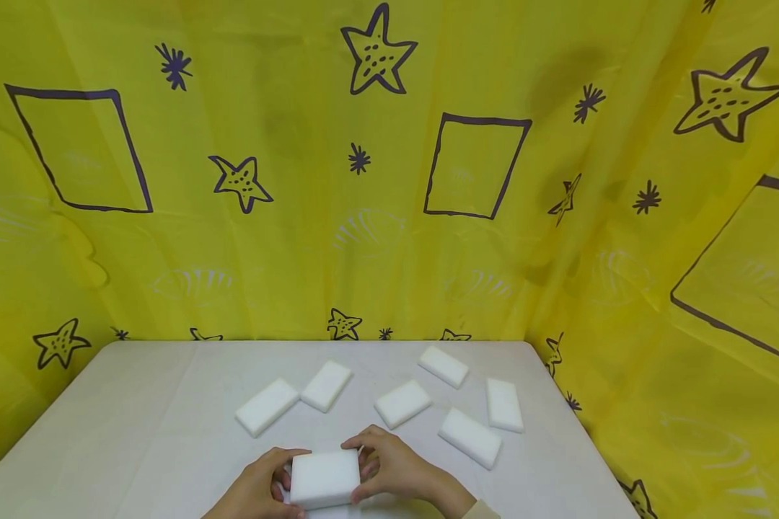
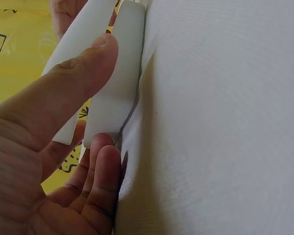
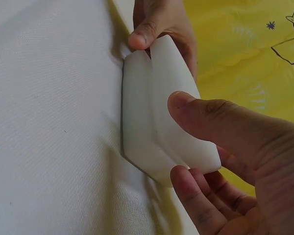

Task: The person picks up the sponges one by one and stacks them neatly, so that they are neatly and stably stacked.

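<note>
At the near edge of the table, two white sponge blocks lie one over the other. The upper sponge (image 1: 325,476) is gripped at its left end by my left hand (image 1: 260,484) and at its right end by my right hand (image 1: 399,467). Under it, the lower sponge (image 3: 137,107) rests on the table. In the right wrist view a thin, uneven gap runs between the two, and my right thumb presses the upper sponge's near side. In the left wrist view my left thumb (image 2: 95,58) crosses the sides of both sponges, while fingertips touch the lower sponge's end.
Several more white sponges lie scattered farther back on the white table (image 1: 136,432): a left pair of sponges (image 1: 267,406) with corners nearly touching, and others towards the right, such as one sponge (image 1: 470,437) near my right hand. A yellow patterned curtain (image 1: 298,238) surrounds the table's back and sides.
</note>
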A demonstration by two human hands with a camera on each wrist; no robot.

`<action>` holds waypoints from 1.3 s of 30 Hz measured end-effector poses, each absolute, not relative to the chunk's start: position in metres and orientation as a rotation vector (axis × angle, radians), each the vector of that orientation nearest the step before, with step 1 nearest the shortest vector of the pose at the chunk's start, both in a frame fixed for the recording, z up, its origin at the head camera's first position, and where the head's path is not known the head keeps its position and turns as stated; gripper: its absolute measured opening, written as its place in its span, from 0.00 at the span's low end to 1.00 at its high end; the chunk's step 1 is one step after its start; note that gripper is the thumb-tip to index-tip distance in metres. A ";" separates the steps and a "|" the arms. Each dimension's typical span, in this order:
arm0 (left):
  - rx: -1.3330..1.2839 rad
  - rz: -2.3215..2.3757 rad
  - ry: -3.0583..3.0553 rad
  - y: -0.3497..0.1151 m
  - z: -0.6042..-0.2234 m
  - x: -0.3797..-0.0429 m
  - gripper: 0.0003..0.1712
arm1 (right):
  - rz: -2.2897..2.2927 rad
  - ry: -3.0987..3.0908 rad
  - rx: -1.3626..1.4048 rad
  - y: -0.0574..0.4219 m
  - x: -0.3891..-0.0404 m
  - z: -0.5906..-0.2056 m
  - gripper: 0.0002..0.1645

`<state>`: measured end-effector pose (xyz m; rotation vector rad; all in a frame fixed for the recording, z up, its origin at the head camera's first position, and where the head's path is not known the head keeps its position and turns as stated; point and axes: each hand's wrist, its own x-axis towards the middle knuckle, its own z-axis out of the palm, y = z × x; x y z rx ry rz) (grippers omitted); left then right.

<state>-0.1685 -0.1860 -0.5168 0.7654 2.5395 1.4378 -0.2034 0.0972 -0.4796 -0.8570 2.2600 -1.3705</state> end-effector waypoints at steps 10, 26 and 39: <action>0.757 1.433 2.537 -0.186 -0.517 -0.169 0.45 | -1.349 2.244 -0.844 0.096 -0.204 -0.481 0.40; 0.670 1.463 2.486 -0.186 -0.516 -0.168 0.45 | -1.354 2.242 -0.803 0.096 -0.203 -0.480 0.39; 0.596 1.505 2.421 -0.187 -0.514 -0.167 0.45 | -1.366 2.231 -0.809 0.096 -0.204 -0.482 0.38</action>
